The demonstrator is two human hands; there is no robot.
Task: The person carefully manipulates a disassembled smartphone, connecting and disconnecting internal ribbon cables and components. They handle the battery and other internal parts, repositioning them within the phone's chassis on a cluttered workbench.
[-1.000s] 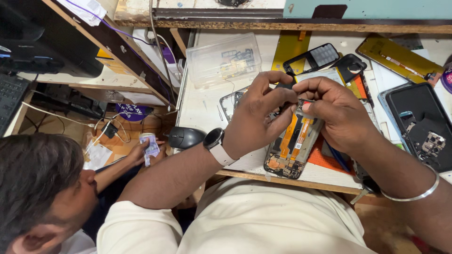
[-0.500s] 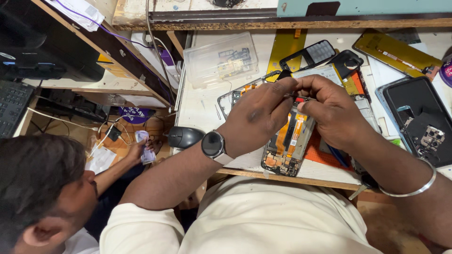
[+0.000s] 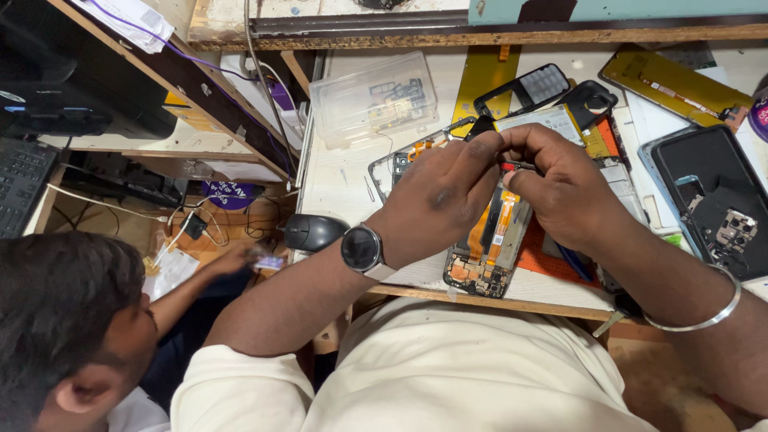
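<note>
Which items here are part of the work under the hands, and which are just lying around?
In use:
- left hand
- right hand
- opened phone
- small red-handled tool

Lying about:
- clear plastic box
- computer mouse
- keypad frame
- yellow strip
- dark phone back

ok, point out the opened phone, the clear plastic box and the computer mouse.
opened phone (image 3: 490, 256): head view, lower exposed board.
clear plastic box (image 3: 352, 108): head view, left part of lid.
computer mouse (image 3: 314, 232): head view, top shell.
</note>
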